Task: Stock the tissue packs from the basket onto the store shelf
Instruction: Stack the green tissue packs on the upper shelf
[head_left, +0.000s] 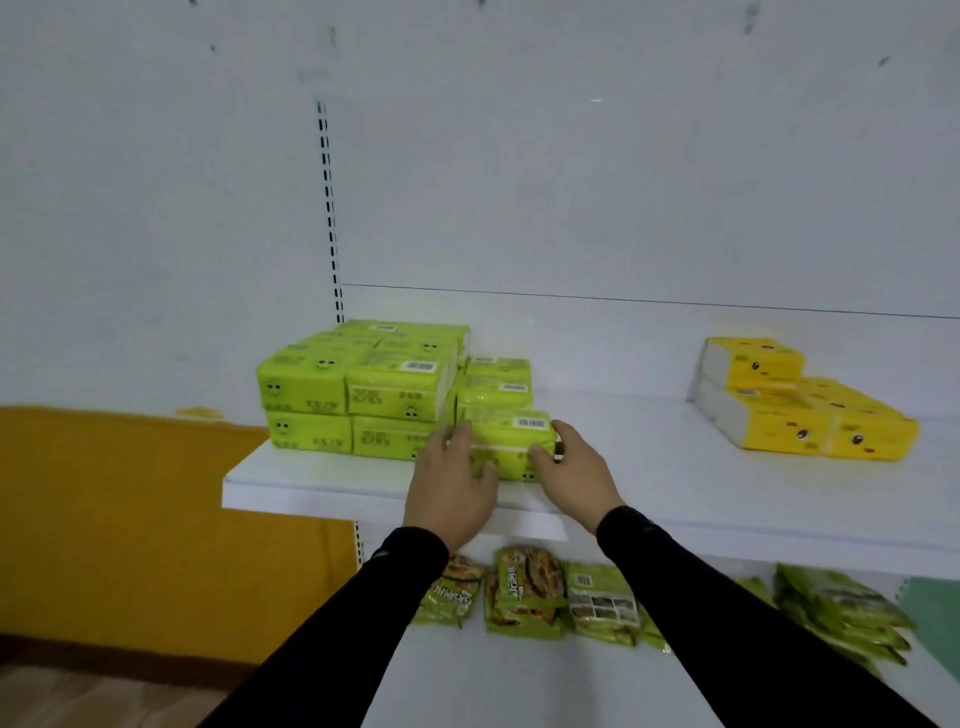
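Both hands, left hand (451, 486) and right hand (574, 470), have their grip clamped on a green tissue pack (511, 444) at the shelf (675, 467) front, beside the green stack (358, 395); basket unseen; risk: released near the edge, it may topple off.

Green tissue pack (511, 444) flat on white shelf (675, 467), beside stacked green packs (358, 395)
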